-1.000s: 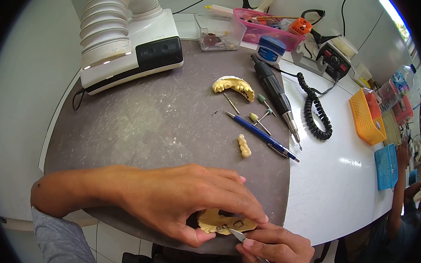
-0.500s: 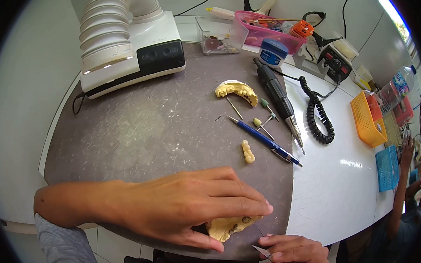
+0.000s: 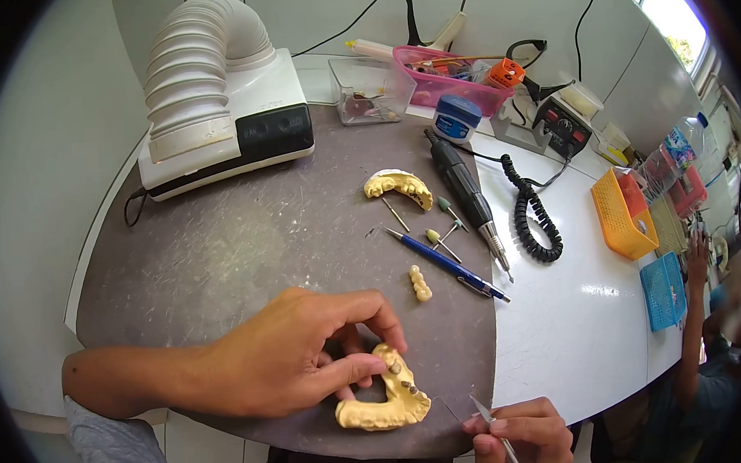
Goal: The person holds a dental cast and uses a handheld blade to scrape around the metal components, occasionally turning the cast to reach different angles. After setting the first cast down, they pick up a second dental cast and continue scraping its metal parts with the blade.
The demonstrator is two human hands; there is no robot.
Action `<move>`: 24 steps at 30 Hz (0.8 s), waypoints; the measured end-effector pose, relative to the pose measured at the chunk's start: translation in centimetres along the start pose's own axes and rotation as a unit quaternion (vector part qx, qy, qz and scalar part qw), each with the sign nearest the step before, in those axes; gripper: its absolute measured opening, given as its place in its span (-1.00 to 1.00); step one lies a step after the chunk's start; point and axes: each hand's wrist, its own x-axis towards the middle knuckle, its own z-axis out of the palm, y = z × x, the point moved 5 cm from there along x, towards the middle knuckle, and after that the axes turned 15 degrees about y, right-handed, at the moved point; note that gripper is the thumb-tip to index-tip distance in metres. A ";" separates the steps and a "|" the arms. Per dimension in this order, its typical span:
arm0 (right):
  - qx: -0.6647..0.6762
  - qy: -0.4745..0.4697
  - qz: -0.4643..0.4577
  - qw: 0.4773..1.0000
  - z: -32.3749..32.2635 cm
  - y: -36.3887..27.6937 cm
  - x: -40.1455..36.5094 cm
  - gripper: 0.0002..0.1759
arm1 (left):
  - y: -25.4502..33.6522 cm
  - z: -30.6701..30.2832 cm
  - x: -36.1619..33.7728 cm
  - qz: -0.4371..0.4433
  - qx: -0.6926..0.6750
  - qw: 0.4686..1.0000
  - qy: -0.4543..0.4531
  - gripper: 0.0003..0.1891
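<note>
The left hand (image 3: 285,362) lies on the near edge of the dark mat (image 3: 236,230), its grip closed on a yellow cast (image 3: 385,405): thumb and fingertips pinch the cast's left arm, and the cast rests flat on the mat with its arch open toward the far side. The right hand (image 3: 519,433) is at the near right, just off the mat's edge, its grip clenched on a thin tool (image 3: 487,411) whose point aims toward the cast but stays apart from it.

Just beyond the left hand's fingers lies a small bridge (image 3: 420,283). To its right a blue pen (image 3: 443,261) lies slantwise, with 2 tipped burs (image 3: 432,236) beside it. Farther off sit a second cast (image 3: 397,186) and a black handpiece (image 3: 460,185), with its coiled cord (image 3: 533,214) on the white desk (image 3: 576,321). An extractor (image 3: 213,114) stands at the far left of the mat. An orange basket (image 3: 621,214) and a blue basket (image 3: 663,292) are at the right, near another person's arm (image 3: 692,298).
</note>
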 end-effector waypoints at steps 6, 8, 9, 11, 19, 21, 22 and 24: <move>0.103 0.050 0.046 0.992 0.7 0.3 0.6 -0.81 | 0.9 0.1 -0.6 0.225 0.055 0.965 0.121 -0.74; 0.062 0.011 0.007 0.998 1.2 0.0 0.6 -0.83 | 1.2 0.3 -1.1 0.299 0.121 0.936 0.138 -0.73; 0.061 0.014 0.007 0.998 1.3 0.0 0.8 -0.83 | 1.1 0.5 -1.2 0.323 0.141 0.925 0.144 -0.74; 0.020 -0.005 -0.030 0.999 1.9 -0.3 1.3 -0.83 | 1.0 0.7 -1.4 0.346 0.163 0.913 0.141 -0.74; -0.051 -0.058 -0.097 0.992 3.6 -0.8 2.1 -0.79 | 0.8 1.3 -2.0 0.402 0.194 0.885 0.131 -0.75; -0.044 -0.067 -0.088 0.993 4.0 -0.8 2.0 -0.79 | 0.9 1.4 -2.2 0.418 0.205 0.877 0.121 -0.77; -0.037 -0.076 -0.079 0.993 4.1 -0.8 1.9 -0.79 | 0.7 1.5 -2.1 0.417 0.204 0.877 0.121 -0.77; -0.045 -0.083 -0.087 0.992 4.3 -0.9 1.8 -0.79 | 0.5 1.6 -2.4 0.446 0.191 0.862 0.145 -0.79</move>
